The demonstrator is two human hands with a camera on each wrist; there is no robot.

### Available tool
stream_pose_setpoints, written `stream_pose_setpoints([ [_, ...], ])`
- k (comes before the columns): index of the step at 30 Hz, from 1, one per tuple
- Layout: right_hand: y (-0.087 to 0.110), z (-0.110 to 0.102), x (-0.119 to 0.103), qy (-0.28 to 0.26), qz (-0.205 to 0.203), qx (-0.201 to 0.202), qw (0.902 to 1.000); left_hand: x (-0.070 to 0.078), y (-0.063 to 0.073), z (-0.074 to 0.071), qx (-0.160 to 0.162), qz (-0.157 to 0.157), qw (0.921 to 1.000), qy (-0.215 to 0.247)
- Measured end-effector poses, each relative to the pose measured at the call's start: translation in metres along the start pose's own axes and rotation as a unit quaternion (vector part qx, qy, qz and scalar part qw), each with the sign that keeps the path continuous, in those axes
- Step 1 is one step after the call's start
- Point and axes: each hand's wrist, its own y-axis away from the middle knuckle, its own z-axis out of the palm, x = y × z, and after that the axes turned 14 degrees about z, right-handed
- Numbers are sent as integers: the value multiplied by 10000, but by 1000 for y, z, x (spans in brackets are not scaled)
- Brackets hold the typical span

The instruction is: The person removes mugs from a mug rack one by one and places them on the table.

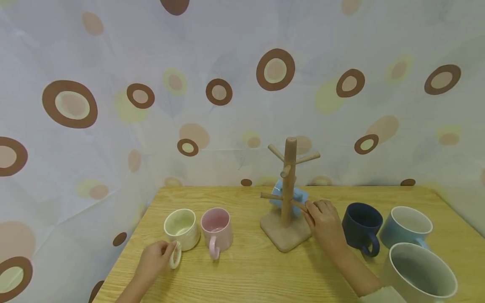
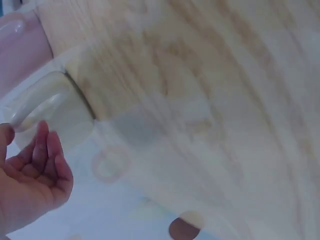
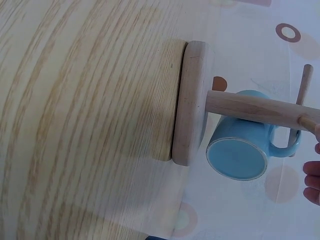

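Observation:
My left hand (image 1: 153,259) pinches the handle of a cream mug (image 1: 191,237) that stands upright at the table's left side. In the left wrist view, thumb and fingertips meet at that handle, and the other fingers curl loosely beside the mug (image 2: 75,112). A wooden mug tree (image 1: 289,179) stands right of centre, and my right hand (image 1: 326,225) grips the end of one of its lower pegs. On a lower peg at the back hangs a light blue mug (image 3: 237,157), tilted, its base showing in the right wrist view. The post partly hides it in the head view.
Just right of the cream mug stands a pink mug (image 1: 222,237), handle toward me. A dark blue mug (image 1: 354,231), a blue mug with a pale inside (image 1: 395,233) and a large pale mug (image 1: 399,275) cluster at the right. A patterned curtain (image 1: 235,54) hangs behind the wooden table (image 1: 242,277).

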Motion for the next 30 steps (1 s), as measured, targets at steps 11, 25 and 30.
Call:
stream_pose_setpoints([
  [11,-1,-1,0,-59,-79,18,9999,40,-3,-24,1423,1200,9741,-1282],
  [25,0,0,1,-43,-31,32,10000,75,-22,7,3001,3144,8822,-1810],
  [30,0,1,0,-41,17,17,10000,83,-27,19,3031,3171,8839,-1619],
])
